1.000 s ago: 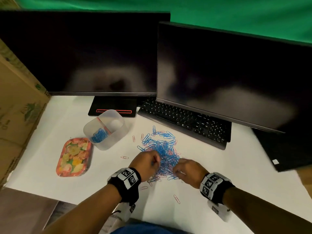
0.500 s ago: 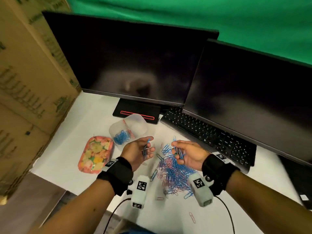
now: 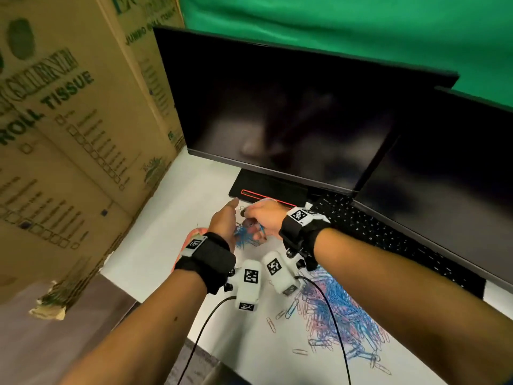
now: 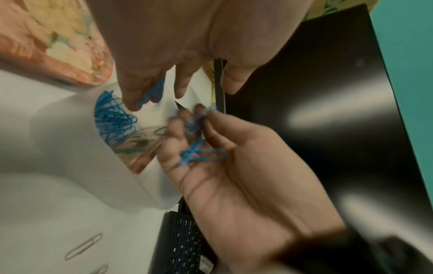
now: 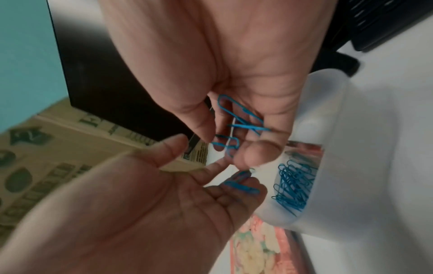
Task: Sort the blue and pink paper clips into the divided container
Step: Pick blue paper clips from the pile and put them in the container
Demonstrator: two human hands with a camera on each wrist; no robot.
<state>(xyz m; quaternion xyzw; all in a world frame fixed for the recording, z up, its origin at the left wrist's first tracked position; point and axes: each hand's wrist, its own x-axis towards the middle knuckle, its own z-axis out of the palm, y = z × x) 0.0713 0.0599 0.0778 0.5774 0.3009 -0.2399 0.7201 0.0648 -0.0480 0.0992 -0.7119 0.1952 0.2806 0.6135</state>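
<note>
A translucent white divided container [image 4: 70,139] holds a bunch of blue paper clips [image 4: 112,118] in one compartment. Both hands hover close together over its mouth. My left hand [image 3: 224,220] has its thumb spread and fingers relaxed, with blue clips [image 5: 241,185] lying on the fingertips. My right hand [image 3: 263,218] has curled fingers, and thumb and fingertips pinch several blue clips [image 5: 241,120]. In the head view the hands hide most of the container. The mixed pile of blue and pink clips [image 3: 341,315] lies on the white table under my right forearm.
A pink floral tin [image 3: 191,237] sits just left of the container. Two dark monitors [image 3: 277,120] and a black keyboard [image 3: 374,232] stand behind. Tall cardboard boxes [image 3: 69,134] wall off the left side. Loose clips [image 3: 270,325] lie near the pile.
Both hands lifted from the pile with blue clips and moved left and forward to the container. The head view swung left.
</note>
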